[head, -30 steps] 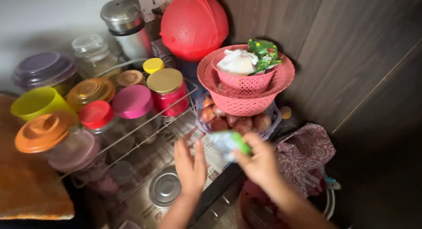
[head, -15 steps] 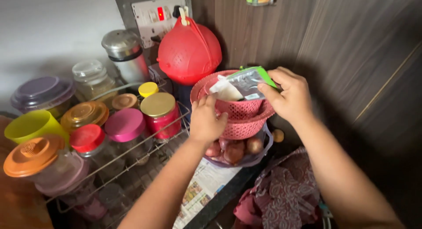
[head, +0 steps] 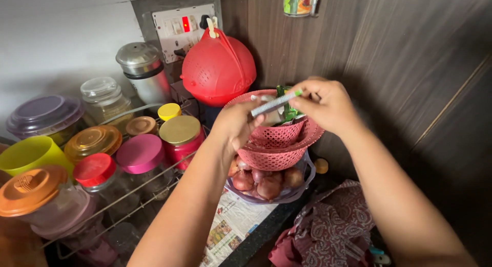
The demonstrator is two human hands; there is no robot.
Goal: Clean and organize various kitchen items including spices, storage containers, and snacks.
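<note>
Both my hands are raised over a stack of pink plastic baskets [head: 279, 157]. My right hand [head: 328, 105] pinches one end of a flat silver-and-green packet [head: 274, 103]. My left hand [head: 236, 124] grips its other end. The packet is held edge-on just above the top basket, which holds green leafy stuff and a white bundle, mostly hidden by my hands. Under the baskets stands a purple bowl of red onions [head: 266, 182].
A red domed colander [head: 218, 67] hangs behind the baskets, below a wall switch plate [head: 179, 29]. A wire rack at the left holds several lidded jars [head: 179, 136] and a steel canister [head: 143, 70]. Newspaper [head: 230, 228] lines the counter; a maroon cloth [head: 328, 231] lies lower right.
My hands rose from the counter near the newspaper up to the pink baskets, carrying the packet. Since half a second ago the packet turned edge-on, and my left hand closed on it.
</note>
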